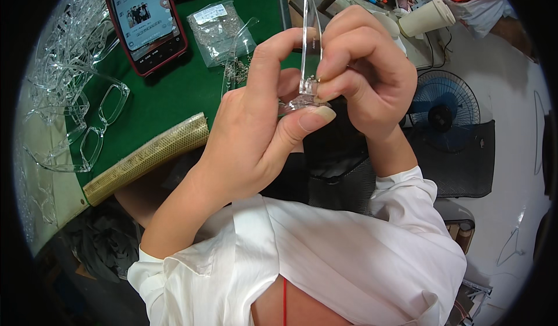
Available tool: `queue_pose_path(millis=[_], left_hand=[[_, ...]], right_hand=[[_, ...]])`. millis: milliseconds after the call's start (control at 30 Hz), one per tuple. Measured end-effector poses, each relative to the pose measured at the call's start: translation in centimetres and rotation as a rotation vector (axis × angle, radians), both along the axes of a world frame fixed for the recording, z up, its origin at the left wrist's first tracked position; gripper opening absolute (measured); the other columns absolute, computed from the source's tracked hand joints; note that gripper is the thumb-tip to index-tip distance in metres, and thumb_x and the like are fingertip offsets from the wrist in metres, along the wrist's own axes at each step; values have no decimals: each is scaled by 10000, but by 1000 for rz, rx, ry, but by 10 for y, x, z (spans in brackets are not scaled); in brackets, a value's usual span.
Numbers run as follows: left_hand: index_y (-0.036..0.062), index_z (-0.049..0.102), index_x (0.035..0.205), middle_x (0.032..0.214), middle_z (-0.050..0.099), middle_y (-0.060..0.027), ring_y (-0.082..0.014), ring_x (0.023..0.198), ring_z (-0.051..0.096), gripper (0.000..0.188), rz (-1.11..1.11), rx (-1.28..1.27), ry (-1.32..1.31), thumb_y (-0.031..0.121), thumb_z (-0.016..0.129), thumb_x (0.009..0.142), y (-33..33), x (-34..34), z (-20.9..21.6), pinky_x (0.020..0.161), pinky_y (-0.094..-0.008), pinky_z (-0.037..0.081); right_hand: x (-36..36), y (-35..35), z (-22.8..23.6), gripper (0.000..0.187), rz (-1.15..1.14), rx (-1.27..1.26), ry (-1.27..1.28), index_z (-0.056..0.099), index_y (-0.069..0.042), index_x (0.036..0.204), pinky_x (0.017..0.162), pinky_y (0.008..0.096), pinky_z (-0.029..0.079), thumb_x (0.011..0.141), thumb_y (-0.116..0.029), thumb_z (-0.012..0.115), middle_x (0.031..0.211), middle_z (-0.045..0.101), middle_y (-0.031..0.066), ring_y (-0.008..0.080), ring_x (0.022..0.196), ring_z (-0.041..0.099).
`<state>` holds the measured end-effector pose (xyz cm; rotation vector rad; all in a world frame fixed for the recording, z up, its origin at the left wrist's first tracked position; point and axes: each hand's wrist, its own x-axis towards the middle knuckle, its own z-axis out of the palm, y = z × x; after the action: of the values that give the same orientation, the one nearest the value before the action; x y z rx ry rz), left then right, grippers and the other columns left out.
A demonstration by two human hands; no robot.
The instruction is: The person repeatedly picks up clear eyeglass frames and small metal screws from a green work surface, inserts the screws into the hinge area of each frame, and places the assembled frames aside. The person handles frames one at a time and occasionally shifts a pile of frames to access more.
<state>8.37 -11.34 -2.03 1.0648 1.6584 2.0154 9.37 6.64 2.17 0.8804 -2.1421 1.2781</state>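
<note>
A clear plastic eyeglass frame [311, 47] stands upright between my hands, one long piece pointing away from me. My left hand [250, 117] is closed on it, its thumb pressing the lower end near the hinge and its index finger reaching behind the upright piece. At the same corner my right hand [369, 73] pinches, thumb and forefinger together, right beside the hinge. A tiny metal bit shows at those fingertips, too small to name. Beyond my left hand lies a loose heap of tiny metal parts [237, 70], partly hidden by a clear temple piece.
Many clear eyeglass frames [93, 108] pile up at the left. A phone [145, 27] and a clear bag of tiny metal parts [218, 29] rest on the green tabletop [145, 96]. Gold mesh-patterned trim [148, 157] lines its near edge. At right are a cup [427, 18] and a fan [443, 114].
</note>
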Motion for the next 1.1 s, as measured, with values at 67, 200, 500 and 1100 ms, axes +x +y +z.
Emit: queue_pose_path(millis=[67,200,500,1100], left_hand=[[3,181,1420,1024,572,-127,-161,873,595,655,6,-29,24,295,522,943,0,-1,-1,755,-266,479],[15,162,1428,1031,572,-133,-168,883,597,659,-15,-36,65,288,516,944,2,-5,0,772,-273,480],[19,123,1447,1063,560,-104,-120,901,555,640,128,62,114,295,451,972,30,-15,-1,735,-224,454],[31,554,833,612,601,-155,-362,587,602,175,498,-449,873,194,558,894,116,-82,28,534,-458,450]], right_hand=[[0,1,-1,170,2,-70,-79,594,-4,802,596,246,447,731,-50,741,768,574,22,104,711,557],[4,5,-3,194,30,-254,-329,556,-16,826,588,210,465,770,-54,739,771,580,10,70,686,586],[2,9,-10,130,16,-435,-546,652,13,885,555,191,466,860,-114,666,781,619,23,64,617,568],[-47,103,14,249,-314,-439,-260,670,8,1022,881,277,438,907,-207,619,925,673,46,127,915,597]])
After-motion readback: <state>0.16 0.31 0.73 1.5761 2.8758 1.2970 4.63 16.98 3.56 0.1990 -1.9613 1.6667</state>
